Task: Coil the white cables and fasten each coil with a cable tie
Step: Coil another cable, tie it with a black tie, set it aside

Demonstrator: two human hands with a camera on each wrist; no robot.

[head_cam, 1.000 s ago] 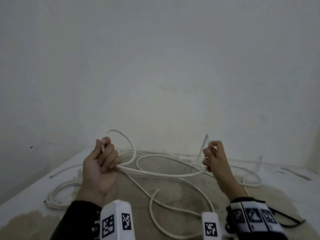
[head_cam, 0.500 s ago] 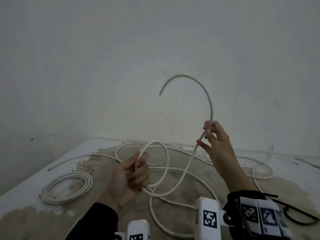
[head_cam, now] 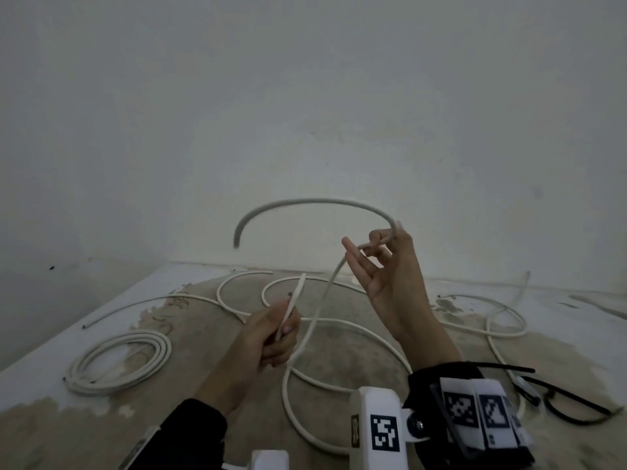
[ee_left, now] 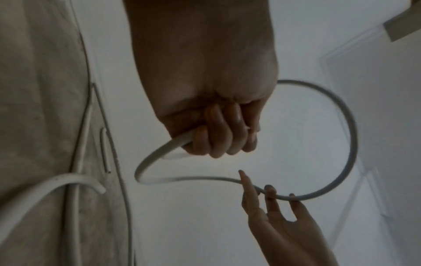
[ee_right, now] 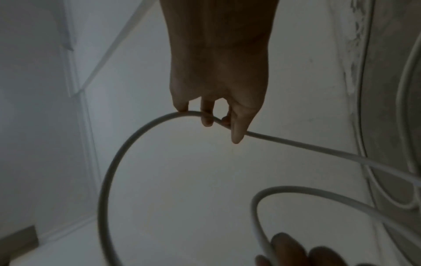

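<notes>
My left hand [head_cam: 271, 337] grips a white cable [head_cam: 315, 202] in a fist above the table, and a short cable end pokes up past the thumb. From the fist the cable dips in a low loop, then climbs to my right hand [head_cam: 376, 252]. That hand pinches it between thumb and fingers, higher and to the right. Beyond the pinch the cable arcs up and over to the left, its free end hanging in the air. The left wrist view shows the left hand [ee_left: 218, 136] wrapped round the cable [ee_left: 350, 144]. In the right wrist view the right hand [ee_right: 216, 117] holds the cable [ee_right: 127, 153].
A finished white coil [head_cam: 118, 361] lies at the table's [head_cam: 51, 337] left. Several loose white cables [head_cam: 502, 330] sprawl across the middle and right. Black cable ties [head_cam: 573, 412] lie by my right wrist. A bare wall stands close behind.
Both hands rose from the table with the cable. Since half a second ago the free end has swung over to the left and lower, and the left hand's small loop is gone.
</notes>
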